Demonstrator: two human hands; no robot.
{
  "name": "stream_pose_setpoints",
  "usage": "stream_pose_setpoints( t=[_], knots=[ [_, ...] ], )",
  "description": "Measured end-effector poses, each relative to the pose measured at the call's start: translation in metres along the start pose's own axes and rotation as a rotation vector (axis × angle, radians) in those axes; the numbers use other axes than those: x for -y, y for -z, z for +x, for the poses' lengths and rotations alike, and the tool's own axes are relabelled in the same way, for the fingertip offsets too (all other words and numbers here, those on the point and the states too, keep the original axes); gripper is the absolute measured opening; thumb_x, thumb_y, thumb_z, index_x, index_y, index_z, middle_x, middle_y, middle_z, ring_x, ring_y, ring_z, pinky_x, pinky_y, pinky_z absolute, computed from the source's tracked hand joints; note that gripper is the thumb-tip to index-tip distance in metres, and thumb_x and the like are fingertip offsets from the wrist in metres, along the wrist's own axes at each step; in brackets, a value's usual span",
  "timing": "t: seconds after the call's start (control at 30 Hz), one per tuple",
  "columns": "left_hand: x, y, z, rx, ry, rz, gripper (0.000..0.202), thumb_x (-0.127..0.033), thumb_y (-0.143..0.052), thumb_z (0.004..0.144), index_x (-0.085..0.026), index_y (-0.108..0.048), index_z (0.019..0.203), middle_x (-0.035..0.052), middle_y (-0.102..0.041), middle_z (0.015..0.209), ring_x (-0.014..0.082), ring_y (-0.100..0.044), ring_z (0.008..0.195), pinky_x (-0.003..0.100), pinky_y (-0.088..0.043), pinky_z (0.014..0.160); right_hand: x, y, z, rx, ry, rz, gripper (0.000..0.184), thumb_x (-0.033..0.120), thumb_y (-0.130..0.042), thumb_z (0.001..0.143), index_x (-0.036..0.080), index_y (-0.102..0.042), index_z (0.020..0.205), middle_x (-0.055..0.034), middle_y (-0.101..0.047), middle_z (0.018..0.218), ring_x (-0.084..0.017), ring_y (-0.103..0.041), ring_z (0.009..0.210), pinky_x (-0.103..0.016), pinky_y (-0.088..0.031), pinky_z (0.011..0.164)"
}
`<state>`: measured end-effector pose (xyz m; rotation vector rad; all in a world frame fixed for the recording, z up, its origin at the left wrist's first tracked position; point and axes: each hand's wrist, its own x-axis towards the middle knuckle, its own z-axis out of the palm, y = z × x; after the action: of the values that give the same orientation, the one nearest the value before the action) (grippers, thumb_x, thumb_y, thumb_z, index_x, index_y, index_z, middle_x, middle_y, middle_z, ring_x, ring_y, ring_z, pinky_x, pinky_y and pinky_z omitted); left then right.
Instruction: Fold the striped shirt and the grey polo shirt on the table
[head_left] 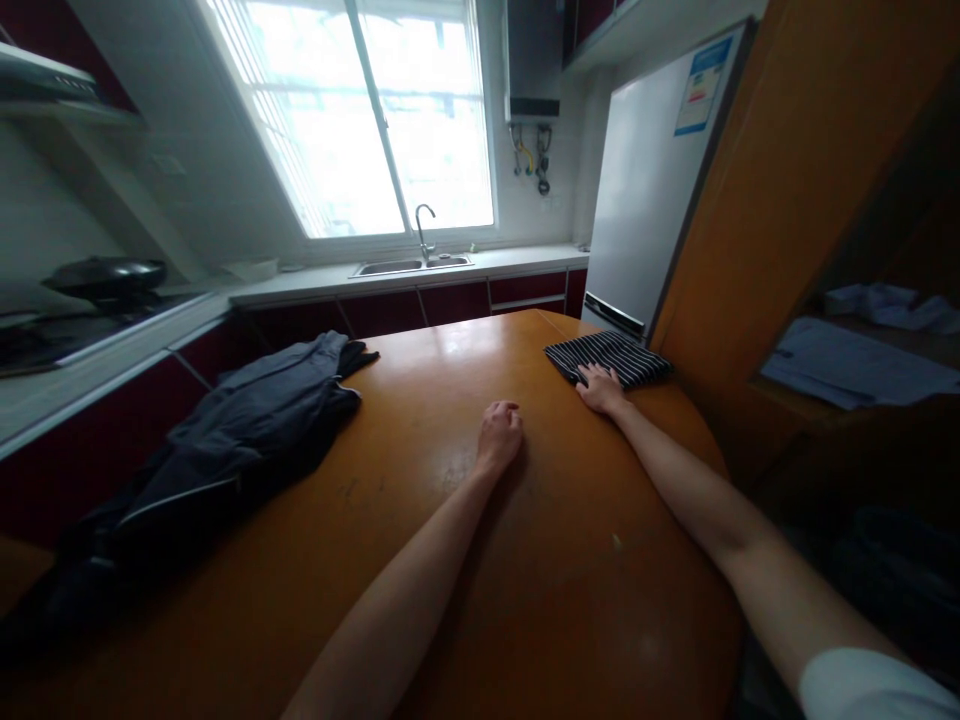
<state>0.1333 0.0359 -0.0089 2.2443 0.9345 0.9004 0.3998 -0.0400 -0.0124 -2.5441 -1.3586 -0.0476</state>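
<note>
One heap of dark clothing [259, 415] lies along the left of one table [570, 600]. Mid-table, the left hand [500, 432] has bent fingers; whether closed, I cannot tell. Farther right, the right hand [600, 388] spreads flat on one striped cloth [636, 356]. Far off: two sink basins [390, 267], one faucet [421, 228].

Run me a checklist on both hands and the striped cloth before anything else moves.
1. Right hand touching the striped cloth: ok, fingers over its near edge.
2. Left hand touching the striped cloth: not ok, it is apart from it, at the middle of the table.
3. Left palm free: cannot tell, the curled hand hides it.
4. Striped cloth lying flat: ok, it is spread low on the table.
5. Dark clothing apart from the striped cloth: ok, it lies at the table's left side.
</note>
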Motion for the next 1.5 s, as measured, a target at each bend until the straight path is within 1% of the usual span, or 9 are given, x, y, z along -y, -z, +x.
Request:
stream_pose_setpoints(
  t=[0.17,0.33,0.47,0.57,0.77,1.0,1.13,1.23,1.5],
  knots=[
    [0.000,-0.002,0.002,0.002,0.006,0.008,0.024,-0.014,-0.050,0.092,-0.016,-0.070,0.106,0.0111,-0.068,0.114,0.0238,-0.060,0.113,0.035,-0.045,0.102,0.008,-0.002,-0.008,0.010,0.025,0.013,0.063,0.048,-0.036,0.101,0.017,-0.036,0.157,-0.0156,-0.029,0.165,-0.028,-0.022,0.153,-0.052,-0.012,0.122],
    [0.001,-0.004,0.005,-0.030,0.010,-0.021,0.025,-0.013,-0.051,0.090,-0.015,-0.070,0.106,0.0118,-0.069,0.113,0.0239,-0.062,0.110,0.035,-0.046,0.102,0.054,-0.008,-0.030,0.017,0.171,0.017,0.059,0.047,-0.034,0.103,0.014,-0.047,0.150,-0.0176,-0.033,0.163,-0.028,-0.024,0.152,-0.049,-0.011,0.122],
    [0.003,-0.003,0.006,-0.061,0.050,-0.059,0.028,-0.011,-0.050,0.089,-0.015,-0.071,0.107,0.0117,-0.069,0.114,0.0225,-0.063,0.111,0.033,-0.046,0.104,0.092,-0.008,-0.047,0.068,0.248,0.073,0.058,0.044,-0.035,0.103,0.013,-0.046,0.151,-0.0173,-0.034,0.162,-0.026,-0.029,0.151,-0.043,-0.018,0.121],
    [0.007,0.003,0.010,-0.074,0.081,-0.058,0.031,-0.010,-0.049,0.087,-0.015,-0.070,0.109,0.0113,-0.070,0.116,0.0211,-0.063,0.113,0.031,-0.046,0.104,0.108,-0.006,-0.056,0.077,0.261,0.085,0.057,0.042,-0.036,0.102,0.013,-0.046,0.151,-0.0169,-0.033,0.162,-0.027,-0.028,0.151,-0.042,-0.019,0.122],
    [0.043,0.044,0.013,-0.122,0.159,0.039,0.036,-0.010,-0.050,0.088,-0.012,-0.068,0.119,0.0134,-0.070,0.121,0.0223,-0.065,0.113,0.031,-0.047,0.103,0.110,-0.012,-0.060,0.087,0.257,0.068,0.057,0.042,-0.034,0.102,0.015,-0.046,0.151,-0.0153,-0.034,0.163,-0.026,-0.028,0.151,-0.043,-0.020,0.122],
    [0.109,0.136,-0.012,-0.130,0.164,0.220,0.029,-0.010,-0.055,0.088,-0.015,-0.072,0.110,0.0105,-0.071,0.117,0.0210,-0.065,0.110,0.030,-0.048,0.103,0.104,-0.034,-0.039,0.064,0.239,0.032,0.063,0.045,-0.028,0.101,0.013,-0.043,0.153,-0.0166,-0.033,0.163,-0.029,-0.027,0.152,-0.050,-0.020,0.122],
    [0.130,0.177,-0.029,-0.127,0.186,0.292,0.029,-0.009,-0.050,0.089,-0.015,-0.072,0.106,0.0095,-0.073,0.109,0.0210,-0.067,0.105,0.033,-0.050,0.100,0.111,-0.045,-0.028,0.007,0.178,0.064,0.063,0.045,-0.027,0.100,0.014,-0.046,0.151,-0.0187,-0.036,0.161,-0.032,-0.031,0.150,-0.056,-0.023,0.119],
    [0.136,0.184,-0.034,-0.100,0.176,0.322,0.029,-0.010,-0.049,0.090,-0.016,-0.072,0.106,0.0076,-0.074,0.107,0.0198,-0.068,0.102,0.031,-0.052,0.097,0.116,-0.054,-0.022,-0.025,0.154,0.083,0.064,0.045,-0.028,0.099,0.011,-0.048,0.150,-0.0219,-0.038,0.159,-0.036,-0.032,0.148,-0.060,-0.025,0.118],
    [0.135,0.173,-0.037,-0.007,0.048,0.374,0.022,-0.013,-0.055,0.090,-0.018,-0.075,0.097,0.0079,-0.071,0.109,0.0201,-0.064,0.108,0.030,-0.047,0.103,0.112,-0.059,-0.021,-0.002,0.280,0.077,0.059,0.042,-0.031,0.098,0.013,-0.054,0.144,-0.0180,-0.044,0.156,-0.033,-0.038,0.146,-0.057,-0.030,0.117]
  ],
)
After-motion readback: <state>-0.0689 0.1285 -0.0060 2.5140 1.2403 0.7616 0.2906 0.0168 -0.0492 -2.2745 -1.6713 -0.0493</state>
